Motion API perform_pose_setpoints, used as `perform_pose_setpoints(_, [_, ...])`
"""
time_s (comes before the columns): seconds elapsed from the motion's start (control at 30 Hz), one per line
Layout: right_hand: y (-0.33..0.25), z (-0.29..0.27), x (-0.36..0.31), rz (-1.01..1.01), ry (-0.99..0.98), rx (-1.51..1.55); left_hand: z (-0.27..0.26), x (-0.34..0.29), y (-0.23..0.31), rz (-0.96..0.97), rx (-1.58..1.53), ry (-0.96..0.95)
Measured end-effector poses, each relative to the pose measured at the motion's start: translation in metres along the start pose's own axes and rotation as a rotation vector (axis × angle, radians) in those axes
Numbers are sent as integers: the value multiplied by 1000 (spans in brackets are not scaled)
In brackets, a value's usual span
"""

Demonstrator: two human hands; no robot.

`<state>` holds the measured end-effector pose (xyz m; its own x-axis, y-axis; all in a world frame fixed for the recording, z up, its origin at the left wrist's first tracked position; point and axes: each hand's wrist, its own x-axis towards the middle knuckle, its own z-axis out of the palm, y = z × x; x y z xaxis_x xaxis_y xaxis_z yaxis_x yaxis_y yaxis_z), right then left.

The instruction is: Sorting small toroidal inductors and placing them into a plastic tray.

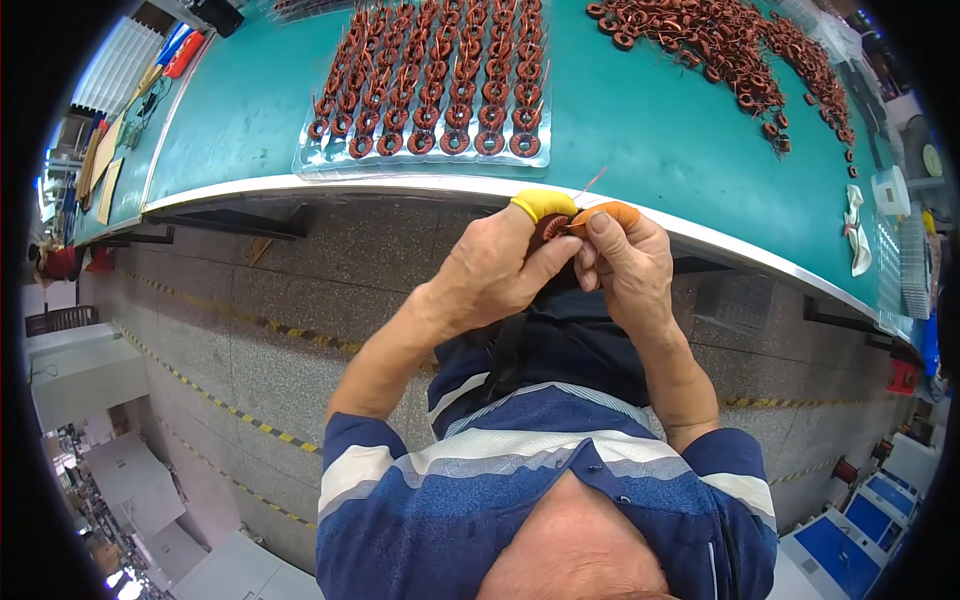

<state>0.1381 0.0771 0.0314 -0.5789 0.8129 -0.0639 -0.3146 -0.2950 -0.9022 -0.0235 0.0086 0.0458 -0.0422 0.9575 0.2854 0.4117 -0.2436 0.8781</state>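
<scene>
Between my two hands, just off the table's near edge, is a small ring-shaped coil (552,229) wound with reddish copper wire. My left hand (508,254), with a yellow cover on one finger, is closed around the coil. My right hand (628,250), with an orange finger cover, pinches at the coil's right side, where a thin piece of wire shows by the thumb. A wire end (596,180) sticks up above the fingers. Beyond my hands, a clear plastic tray (310,158) holds rows of similar coils.
A green-topped table (630,130) spans the far side. A loose heap of coils (720,45) lies at its far right, with a few strays. A white cloth (857,232), a small white container (890,190) and stacked clear trays (912,262) sit along the right end. Cardboard pieces (110,190) are at the left.
</scene>
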Motion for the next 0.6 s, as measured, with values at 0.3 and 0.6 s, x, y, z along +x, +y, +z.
perform_pose_setpoints(0.3, [-3,-13,11,335,-176,200,-35,12,5,252,292,-350])
perform_pose_setpoints(0.6, [-5,15,-9,-110,131,-393,-14,-4,-4,118,285,-152])
